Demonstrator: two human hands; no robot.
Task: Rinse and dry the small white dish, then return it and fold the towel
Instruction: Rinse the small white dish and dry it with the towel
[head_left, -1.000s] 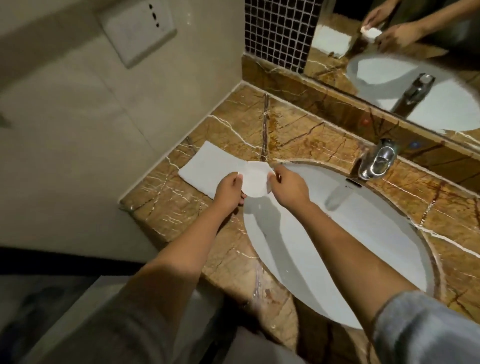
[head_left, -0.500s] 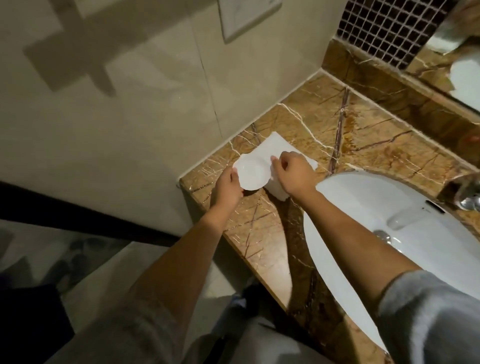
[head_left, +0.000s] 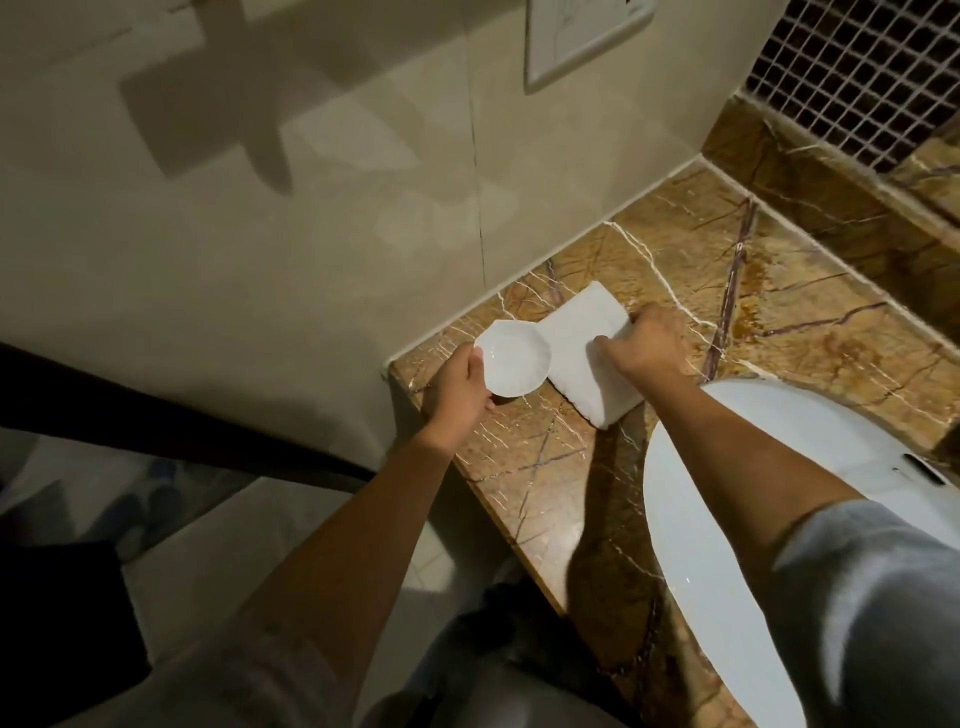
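Observation:
The small white dish has a scalloped rim and sits tilted in my left hand, just above the near-left corner of the brown marble counter. Its right edge overlaps the folded white towel, which lies flat on the counter. My right hand is closed over the towel's far right edge, with fingers curled on the cloth.
A white oval sink fills the counter to the right. A beige tiled wall with a white switch plate runs along the counter's left. Dark mosaic tiles rise behind. The counter's near-left edge drops to the floor.
My right hand has let go of the dish and moved right onto the towel. My left hand alone holds the dish, now further left. The view has turned left, away from the tap.

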